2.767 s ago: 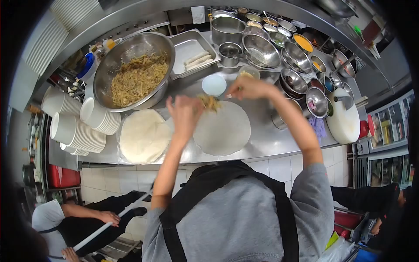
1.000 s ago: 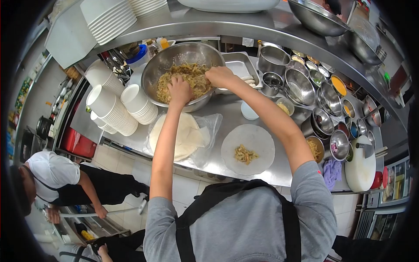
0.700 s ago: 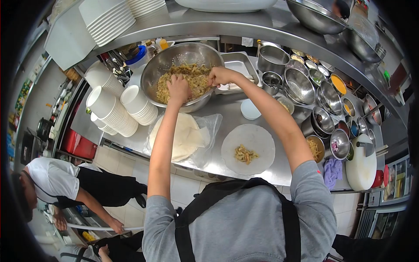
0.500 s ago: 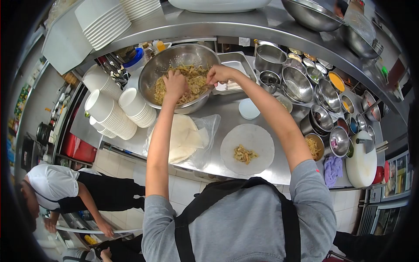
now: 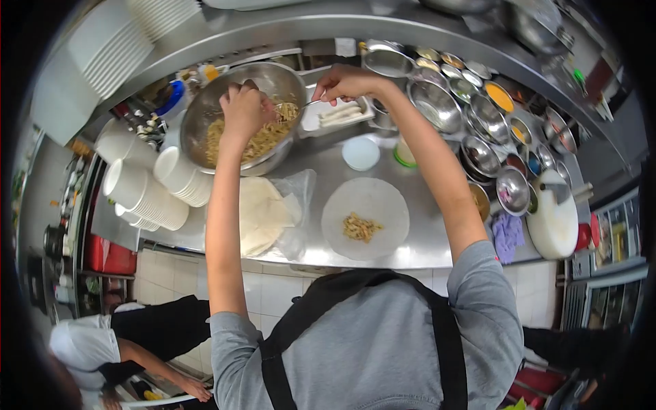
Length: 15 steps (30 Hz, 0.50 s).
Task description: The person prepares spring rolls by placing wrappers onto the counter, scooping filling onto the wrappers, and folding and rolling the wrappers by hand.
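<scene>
Over the big steel bowl [image 5: 198, 109] of shredded filling [image 5: 263, 140], my left hand [image 5: 244, 109] has its fingers curled beside a clump of filling; whether it grips any is hidden. My right hand [image 5: 345, 83] pinches the thin handle of a metal utensil [image 5: 309, 104], whose head carries filling above the bowl's right side. On the steel counter nearer my body lies a round pale wrapper [image 5: 369, 195] with a small heap of filling [image 5: 361, 228] on it. A stack of wrappers [image 5: 263, 222] rests on clear plastic to its left.
Stacked white tubs [image 5: 154, 198] stand at the left. A tray [image 5: 311, 121] with white rolls sits behind, near a pale blue lid [image 5: 361, 154]. Steel bowls [image 5: 437, 106], a purple cloth [image 5: 507, 236] and a white round board [image 5: 552, 222] are right. A co-worker [image 5: 85, 345] is lower left.
Heap of filling now sits on the round wrapper. Both hands went into the big bowl, then rose, with the utensil lifting filling. The view has shifted, and the co-worker at lower left has moved.
</scene>
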{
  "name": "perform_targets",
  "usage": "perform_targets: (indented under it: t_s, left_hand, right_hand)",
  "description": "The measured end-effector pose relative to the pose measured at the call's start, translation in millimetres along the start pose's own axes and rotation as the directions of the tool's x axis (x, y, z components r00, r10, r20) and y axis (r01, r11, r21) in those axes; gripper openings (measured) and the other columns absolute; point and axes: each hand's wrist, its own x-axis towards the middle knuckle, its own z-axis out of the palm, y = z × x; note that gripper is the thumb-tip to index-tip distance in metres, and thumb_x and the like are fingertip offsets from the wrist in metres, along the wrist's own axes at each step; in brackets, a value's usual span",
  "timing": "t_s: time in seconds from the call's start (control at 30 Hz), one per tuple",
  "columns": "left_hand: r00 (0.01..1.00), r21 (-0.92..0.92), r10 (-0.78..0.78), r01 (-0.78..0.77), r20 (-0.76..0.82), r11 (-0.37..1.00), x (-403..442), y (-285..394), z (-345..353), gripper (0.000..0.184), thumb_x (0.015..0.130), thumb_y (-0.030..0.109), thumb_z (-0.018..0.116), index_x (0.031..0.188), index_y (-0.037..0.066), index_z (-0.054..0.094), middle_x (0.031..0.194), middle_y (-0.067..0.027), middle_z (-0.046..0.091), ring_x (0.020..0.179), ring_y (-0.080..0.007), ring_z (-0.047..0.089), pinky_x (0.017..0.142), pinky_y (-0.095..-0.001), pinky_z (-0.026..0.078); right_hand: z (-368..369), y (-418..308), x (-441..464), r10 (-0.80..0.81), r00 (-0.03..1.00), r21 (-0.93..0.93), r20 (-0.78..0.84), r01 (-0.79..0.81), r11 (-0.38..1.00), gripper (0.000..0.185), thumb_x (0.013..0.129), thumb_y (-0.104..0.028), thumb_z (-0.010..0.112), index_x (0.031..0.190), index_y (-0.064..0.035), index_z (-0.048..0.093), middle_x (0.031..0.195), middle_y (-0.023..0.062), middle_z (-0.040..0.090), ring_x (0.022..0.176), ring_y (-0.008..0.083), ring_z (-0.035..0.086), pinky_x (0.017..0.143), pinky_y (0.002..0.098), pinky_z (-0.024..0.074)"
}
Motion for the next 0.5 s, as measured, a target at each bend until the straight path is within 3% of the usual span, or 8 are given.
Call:
perform_targets:
  t_s: [0.17, 0.2, 0.23, 0.3, 0.5]
  left_hand:
    - [0.983, -0.239, 0.181, -0.177, -0.008, 0.955, -57.6, 86.4, 46.6, 0.018, 0.057, 0.025, 0.080, 0.067, 0.016, 0.069, 0.097, -0.0038, 0.055, 0.102, -0.0278, 0.045, 0.087, -0.0449, 0.033]
    - [0.978, -0.293, 0.210, -0.196, 0.017, 0.936, -73.5, 103.7, 66.2, 0.017, 0.057, 0.024, 0.080, 0.066, 0.016, 0.069, 0.095, -0.0033, 0.054, 0.101, -0.0271, 0.045, 0.087, -0.0448, 0.033]
    - [0.969, -0.324, 0.247, -0.226, 0.024, 0.919, -90.3, 118.0, 87.4, 0.017, 0.057, 0.024, 0.080, 0.066, 0.016, 0.069, 0.094, -0.0026, 0.054, 0.101, -0.0262, 0.045, 0.087, -0.0446, 0.032]
    - [0.952, -0.397, 0.298, -0.245, 0.077, 0.884, -122.4, 141.3, 129.2, 0.017, 0.058, 0.023, 0.080, 0.067, 0.016, 0.068, 0.092, -0.0014, 0.054, 0.100, -0.0249, 0.045, 0.088, -0.0446, 0.032]
    - [0.902, -0.480, 0.375, -0.238, 0.212, 0.844, -176.8, 159.1, 189.1, 0.021, 0.060, 0.020, 0.078, 0.078, 0.014, 0.069, 0.093, -0.0007, 0.056, 0.101, -0.0242, 0.046, 0.090, -0.0437, 0.032]
  right_hand:
    - [16.4, 35.7, -113.1, -0.020, 0.998, -0.085, 0.063, 0.025, 0.996, 0.027, 0.076, 0.000, 0.054, 0.099, -0.0045, 0.069, 0.068, 0.0018, 0.063, 0.060, 0.0054, 0.056, 0.049, 0.0217, 0.0405]
    - [30.2, 47.3, -132.1, 0.079, 0.995, -0.098, 0.063, -0.073, 0.992, 0.027, 0.075, 0.002, 0.054, 0.097, -0.0040, 0.069, 0.068, 0.0029, 0.064, 0.061, 0.0075, 0.059, 0.051, 0.0236, 0.0433]
    - [46.6, 66.3, -147.7, 0.059, 0.996, -0.154, 0.068, -0.048, 0.987, 0.027, 0.074, 0.004, 0.054, 0.094, -0.0044, 0.070, 0.069, 0.0033, 0.065, 0.061, 0.0100, 0.060, 0.055, 0.0259, 0.0466]
    - [79.1, 82.8, -173.2, 0.271, 0.958, -0.146, 0.093, -0.256, 0.956, 0.024, 0.072, 0.002, 0.057, 0.091, -0.0049, 0.070, 0.073, 0.0048, 0.067, 0.062, 0.0125, 0.062, 0.060, 0.0284, 0.0492]
    - [151.7, 116.3, -182.1, 0.497, 0.867, -0.426, 0.026, -0.441, 0.790, 0.018, 0.072, -0.007, 0.064, 0.084, -0.0172, 0.072, 0.085, 0.0046, 0.069, 0.077, 0.0237, 0.066, 0.069, 0.0355, 0.0518]
